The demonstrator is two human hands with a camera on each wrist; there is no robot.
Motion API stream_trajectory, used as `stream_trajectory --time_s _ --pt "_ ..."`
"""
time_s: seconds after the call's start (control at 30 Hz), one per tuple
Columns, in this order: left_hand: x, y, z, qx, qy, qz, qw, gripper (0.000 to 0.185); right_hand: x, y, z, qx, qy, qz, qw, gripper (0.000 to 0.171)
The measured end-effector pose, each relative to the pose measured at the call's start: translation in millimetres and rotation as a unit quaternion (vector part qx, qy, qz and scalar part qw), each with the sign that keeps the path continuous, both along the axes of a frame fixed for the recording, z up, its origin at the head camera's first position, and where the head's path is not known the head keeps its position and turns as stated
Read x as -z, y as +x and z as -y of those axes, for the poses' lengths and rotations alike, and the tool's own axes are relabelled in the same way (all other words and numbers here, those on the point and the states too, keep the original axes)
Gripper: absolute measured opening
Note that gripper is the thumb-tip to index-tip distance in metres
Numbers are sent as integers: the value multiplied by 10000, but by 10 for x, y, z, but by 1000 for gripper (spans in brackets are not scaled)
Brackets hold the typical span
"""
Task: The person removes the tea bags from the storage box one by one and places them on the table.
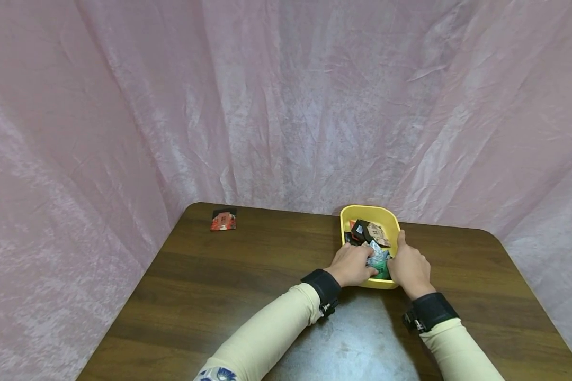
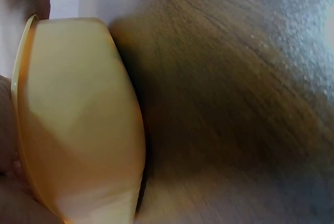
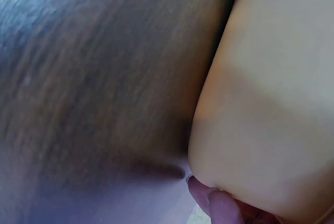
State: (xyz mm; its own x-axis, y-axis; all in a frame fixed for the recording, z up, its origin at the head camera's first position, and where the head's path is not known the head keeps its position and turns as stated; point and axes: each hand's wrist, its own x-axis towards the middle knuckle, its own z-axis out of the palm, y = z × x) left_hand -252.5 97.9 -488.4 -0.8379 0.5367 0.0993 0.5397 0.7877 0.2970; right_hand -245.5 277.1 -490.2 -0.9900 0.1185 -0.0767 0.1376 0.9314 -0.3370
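Hands at yellow tray, lower centre-right of head view.
Left hand point(image 1: 353, 265) curls over the tray's near rim onto a green packet point(image 1: 379, 261); right hand point(image 1: 409, 267) grips the right wall, thumb up. Yellow tray point(image 1: 346, 216) holds dark packets on the brown table point(image 1: 219, 286). Farther, upper left: red packet point(image 1: 223, 219).

Up close, the yellow tub's point(image 3: 271, 93) smooth outer wall is filling the right side, sitting on the dark wooden table point(image 3: 99, 88). Two fingertips point(image 3: 222, 205) of the right hand are pressing against the tub's lower edge at the bottom. The wood grain is looking blurred.
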Motion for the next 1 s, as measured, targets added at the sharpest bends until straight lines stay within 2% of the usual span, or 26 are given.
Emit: stream_trajectory --time_s 0.5,0.8,1.0 --pt "27 -2 18 52 124 120 9998 24 11 4 -6 18 -17 0 10000 93" --pt "78 -26 2 22 -12 89 10000 19 1 15 1 22 -74 -12 10000 93" --pt "60 -18 7 2 -6 144 9999 19 -1 8 6 36 -77 -28 10000 92"
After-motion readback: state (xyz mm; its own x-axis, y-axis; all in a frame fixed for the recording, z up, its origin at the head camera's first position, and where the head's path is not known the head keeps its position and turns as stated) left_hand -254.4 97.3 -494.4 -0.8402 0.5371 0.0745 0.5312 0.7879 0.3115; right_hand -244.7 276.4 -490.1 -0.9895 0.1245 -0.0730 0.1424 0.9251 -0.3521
